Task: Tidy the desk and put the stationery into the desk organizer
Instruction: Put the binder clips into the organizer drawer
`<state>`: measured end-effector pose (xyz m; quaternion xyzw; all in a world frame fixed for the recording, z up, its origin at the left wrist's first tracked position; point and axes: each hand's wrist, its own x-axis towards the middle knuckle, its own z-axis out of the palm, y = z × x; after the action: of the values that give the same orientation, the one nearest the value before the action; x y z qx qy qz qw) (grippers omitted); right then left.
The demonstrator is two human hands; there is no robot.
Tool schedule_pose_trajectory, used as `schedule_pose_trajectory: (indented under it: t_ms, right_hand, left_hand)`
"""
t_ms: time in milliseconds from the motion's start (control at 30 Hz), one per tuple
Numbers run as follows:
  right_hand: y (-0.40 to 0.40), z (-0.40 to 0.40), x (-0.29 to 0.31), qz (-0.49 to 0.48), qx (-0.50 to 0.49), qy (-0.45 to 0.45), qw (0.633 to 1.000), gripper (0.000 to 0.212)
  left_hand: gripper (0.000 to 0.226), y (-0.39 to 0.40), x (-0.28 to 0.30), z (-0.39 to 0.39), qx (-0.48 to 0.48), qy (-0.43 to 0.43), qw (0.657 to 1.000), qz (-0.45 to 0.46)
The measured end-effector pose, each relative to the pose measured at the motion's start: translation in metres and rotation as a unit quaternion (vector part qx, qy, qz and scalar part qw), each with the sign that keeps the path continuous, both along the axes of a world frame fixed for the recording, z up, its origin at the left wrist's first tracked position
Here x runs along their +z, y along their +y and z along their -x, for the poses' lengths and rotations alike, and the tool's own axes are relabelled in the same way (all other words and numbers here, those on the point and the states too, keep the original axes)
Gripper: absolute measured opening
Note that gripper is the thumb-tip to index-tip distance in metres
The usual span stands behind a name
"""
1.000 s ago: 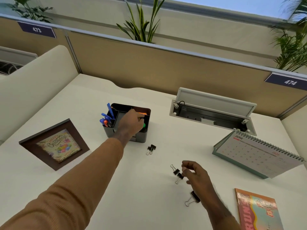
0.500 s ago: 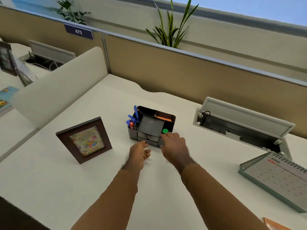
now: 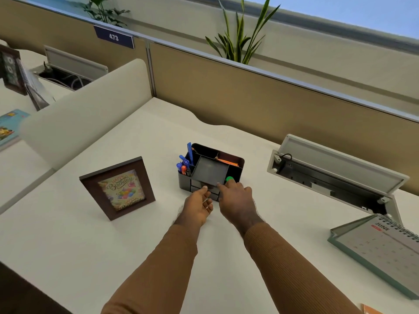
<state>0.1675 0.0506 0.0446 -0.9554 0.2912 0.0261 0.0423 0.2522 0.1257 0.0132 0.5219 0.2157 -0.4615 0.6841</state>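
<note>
An office cubicle with tan partition panels and a potted plant behind them frames a pale white counter [image 3: 226, 257]. Near its middle stands the dark grey plastic desk organizer [image 3: 235, 163], with blue and orange pens [image 3: 184, 165] upright in its left compartment, orange stationery lying in the rear right one, and a small green round item [image 3: 229, 179] at its front right corner. My left hand [image 3: 198, 206] sits palm-up just in front of the organizer, its fingers [image 3: 204, 189] loosely curled with the tips at the front edge; something thin and metallic seems to lie in the palm, though I cannot tell what. My right hand [image 3: 237, 199] reaches over the front, fingertips touching the edge by the little drawers; whether it pinches anything I cannot tell. I judge the step is opening a drawer or dropping small pieces in. To do it well I would steady the organizer with one hand, pull the drawer straight, and release only over the opening. A brown wooden photo frame [image 3: 118, 188] stands to the left, a grey desk calendar [image 3: 381, 248] to the right
</note>
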Motion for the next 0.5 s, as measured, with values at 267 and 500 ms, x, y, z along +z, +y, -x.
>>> schedule_pose_trajectory:
  t_ms: [267,500]
  right_hand:
    - [0.005,0.003,0.002,-0.003,-0.003,0.017,1.000,0.049]
    - [0.005,0.005,0.001,-0.014,-0.004,0.016,1.000,0.052]
  left_hand:
    - [0.037,0.010,-0.011,0.002,-0.035,-0.041,0.998,-0.024]
    - [0.054,0.026,-0.019,0.005,-0.048,-0.054,0.996,-0.046]
